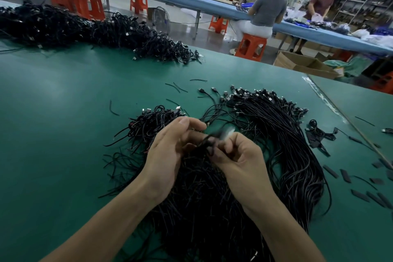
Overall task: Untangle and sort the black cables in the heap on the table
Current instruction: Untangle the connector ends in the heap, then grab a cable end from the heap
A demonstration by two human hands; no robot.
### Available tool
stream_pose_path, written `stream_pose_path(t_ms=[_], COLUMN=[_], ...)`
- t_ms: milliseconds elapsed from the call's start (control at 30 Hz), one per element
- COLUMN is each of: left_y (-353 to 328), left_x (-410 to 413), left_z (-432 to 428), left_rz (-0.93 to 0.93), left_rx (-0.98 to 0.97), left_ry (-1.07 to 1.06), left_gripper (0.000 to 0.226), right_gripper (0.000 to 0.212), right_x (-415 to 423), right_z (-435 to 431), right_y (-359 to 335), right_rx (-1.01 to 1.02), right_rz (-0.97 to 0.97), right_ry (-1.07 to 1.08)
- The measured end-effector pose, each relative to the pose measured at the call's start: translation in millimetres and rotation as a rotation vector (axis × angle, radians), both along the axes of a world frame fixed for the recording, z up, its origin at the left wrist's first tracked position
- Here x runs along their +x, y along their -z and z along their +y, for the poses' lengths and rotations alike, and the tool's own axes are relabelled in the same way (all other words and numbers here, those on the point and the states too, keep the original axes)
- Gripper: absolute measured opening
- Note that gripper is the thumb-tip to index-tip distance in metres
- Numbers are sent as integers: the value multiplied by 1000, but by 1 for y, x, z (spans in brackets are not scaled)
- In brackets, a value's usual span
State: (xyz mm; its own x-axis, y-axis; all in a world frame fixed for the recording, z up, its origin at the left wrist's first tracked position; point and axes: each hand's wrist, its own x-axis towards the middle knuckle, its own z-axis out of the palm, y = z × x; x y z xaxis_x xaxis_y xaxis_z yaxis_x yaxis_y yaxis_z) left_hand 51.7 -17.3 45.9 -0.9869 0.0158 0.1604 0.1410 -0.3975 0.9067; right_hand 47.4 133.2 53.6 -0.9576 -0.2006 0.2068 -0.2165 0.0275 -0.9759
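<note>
Above the heap (202,193), one cable (209,142) is pinched by left hand (170,151) and right hand (241,156); judged light, limp, snag-prone, best held near its end.

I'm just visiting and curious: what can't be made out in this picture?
Head view only:
The cable the right hand pinches: blurred by motion, plug unreadable.
Left hand grip: its own fingers hide it.
Near heap: forearms cover it, bottom edge cuts it.
Far heap: left edge cuts it.
</note>
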Motion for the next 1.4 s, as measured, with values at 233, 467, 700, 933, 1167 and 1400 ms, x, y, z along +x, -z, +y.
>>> stream_pose_path(t_ms=[233, 467, 700, 933, 1167, 1400], left_y=[15, 16, 8, 16, 9, -4], left_x=[2, 0, 0, 0, -14, -57], left_z=[1, 6, 3, -3, -21, -51], left_rz=[164, -33, -33, 128, 413, 180], left_rx=[-522, -334, -33, -298, -756, -905], left_ry=[-272, -108, -18, -1, 51, -559], left_gripper=[32, 23, 18, 42, 37, 33], right_gripper=[38, 39, 45, 49, 26, 10], right_x=[-8, -4, -4, -4, -9, -57], right_z=[4, 2, 2, 7, 19, 70], right_y=[-1, -1, 2, 11, 22, 39], right_rx=[42, -5, 51, -126, -335, 549], right_rz=[93, 146, 80, -180, -454, -202], right_ry=[124, 73, 76, -23, -154, 357])
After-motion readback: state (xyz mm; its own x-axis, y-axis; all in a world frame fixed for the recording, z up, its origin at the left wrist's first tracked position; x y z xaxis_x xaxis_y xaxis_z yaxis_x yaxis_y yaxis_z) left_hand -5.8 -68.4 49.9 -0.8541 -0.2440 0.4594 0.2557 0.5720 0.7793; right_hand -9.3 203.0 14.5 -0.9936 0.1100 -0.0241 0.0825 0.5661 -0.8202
